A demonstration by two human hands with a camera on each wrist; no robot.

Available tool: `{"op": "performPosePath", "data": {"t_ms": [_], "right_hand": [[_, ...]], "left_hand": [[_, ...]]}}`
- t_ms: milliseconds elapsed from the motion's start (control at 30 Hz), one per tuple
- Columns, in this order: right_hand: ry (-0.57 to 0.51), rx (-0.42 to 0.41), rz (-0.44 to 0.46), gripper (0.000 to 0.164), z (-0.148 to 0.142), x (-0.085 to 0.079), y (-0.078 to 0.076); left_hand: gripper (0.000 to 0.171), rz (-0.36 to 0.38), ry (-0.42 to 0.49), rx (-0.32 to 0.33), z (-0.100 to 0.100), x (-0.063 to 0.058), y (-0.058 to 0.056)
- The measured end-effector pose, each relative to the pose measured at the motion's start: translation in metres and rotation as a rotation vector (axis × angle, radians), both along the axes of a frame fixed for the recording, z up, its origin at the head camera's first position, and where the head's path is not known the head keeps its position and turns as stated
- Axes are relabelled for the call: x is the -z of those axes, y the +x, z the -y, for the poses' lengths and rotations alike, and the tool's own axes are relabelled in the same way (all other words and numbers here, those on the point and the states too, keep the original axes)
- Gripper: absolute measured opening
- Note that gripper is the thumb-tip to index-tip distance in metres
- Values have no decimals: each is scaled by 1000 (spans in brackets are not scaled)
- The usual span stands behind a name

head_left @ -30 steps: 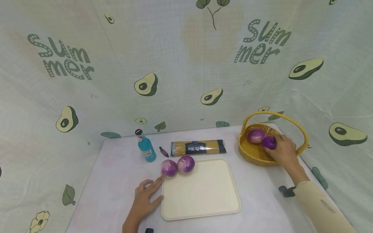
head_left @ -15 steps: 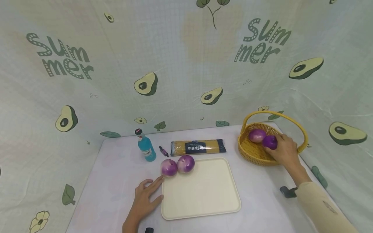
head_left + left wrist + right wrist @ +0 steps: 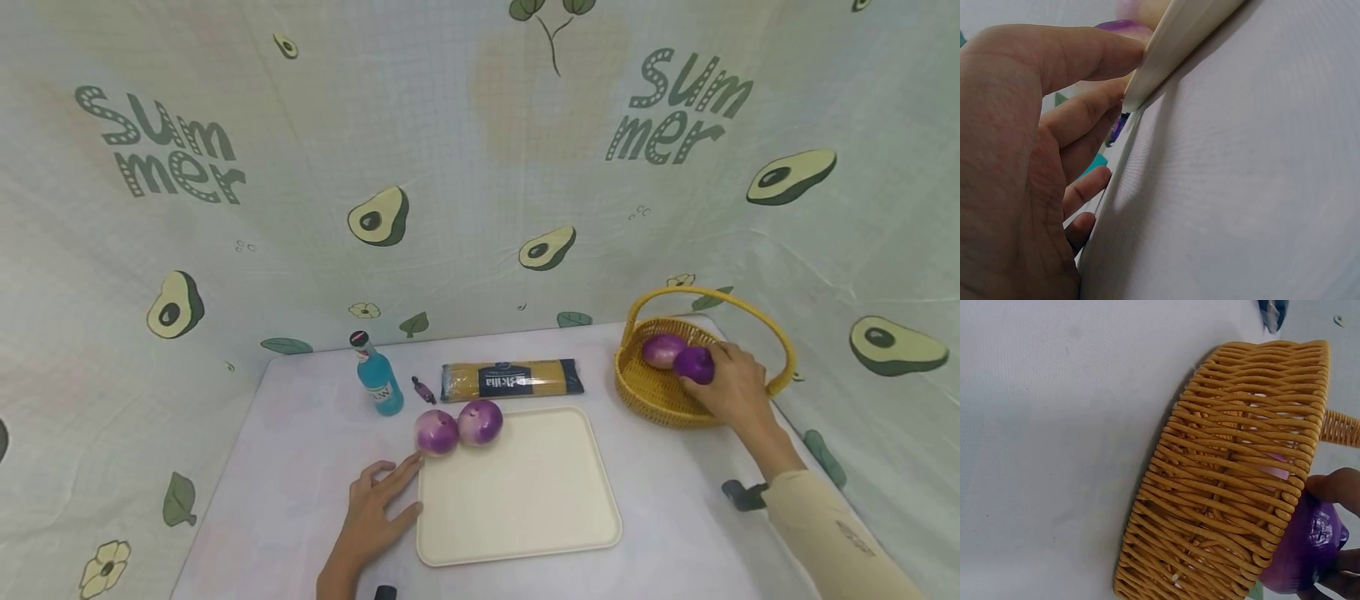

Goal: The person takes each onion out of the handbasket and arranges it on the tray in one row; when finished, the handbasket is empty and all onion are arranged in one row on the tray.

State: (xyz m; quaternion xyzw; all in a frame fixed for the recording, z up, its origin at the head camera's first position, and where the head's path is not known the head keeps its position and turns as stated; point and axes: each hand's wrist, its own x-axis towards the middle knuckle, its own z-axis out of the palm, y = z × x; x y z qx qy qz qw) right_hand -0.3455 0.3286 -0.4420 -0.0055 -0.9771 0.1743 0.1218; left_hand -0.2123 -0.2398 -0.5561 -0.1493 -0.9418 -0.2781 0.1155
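At the right, a yellow wicker basket [image 3: 636, 398] with a tall handle holds a purple onion [image 3: 663, 351]. My right hand [image 3: 733, 385] reaches in over its rim and grips a second, darker purple onion [image 3: 693, 365]. Seen from the right wrist, thumb and fingers lie around this glossy onion [image 3: 1304, 547] just past the woven wall [image 3: 1229, 469]. My left hand [image 3: 375, 510] is spread beside a cream tray [image 3: 517, 500], its fingertips at the tray's left edge. Two purple-and-white onions [image 3: 437, 432] sit side by side at the tray's back left corner.
Behind the tray lies a pack of spaghetti [image 3: 512, 380]. Left of it are a small purple wrapped candy [image 3: 423, 390] and an upright blue bottle [image 3: 381, 385]. A patterned cloth [image 3: 465, 167] hangs behind and around the white table.
The onion in the right hand and the one beside it in the basket have shifted very slightly. The left hand, tray and other things stay in place.
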Motion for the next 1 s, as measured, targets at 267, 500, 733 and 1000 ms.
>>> {"op": "performPosePath", "data": {"t_ms": [267, 500, 733, 1000], "right_hand": [[-1, -26, -12, 79, 1, -5, -1], [-3, -38, -23, 80, 3, -10, 1], [-9, -48, -36, 79, 7, -13, 3], [-19, -68, -56, 78, 10, -13, 5]], "left_hand": [[63, 5, -6, -7, -2, -2, 1], [64, 13, 4, -14, -2, 0, 1], [64, 22, 5, -15, -1, 1, 2], [64, 51, 4, -27, -1, -2, 2]]}}
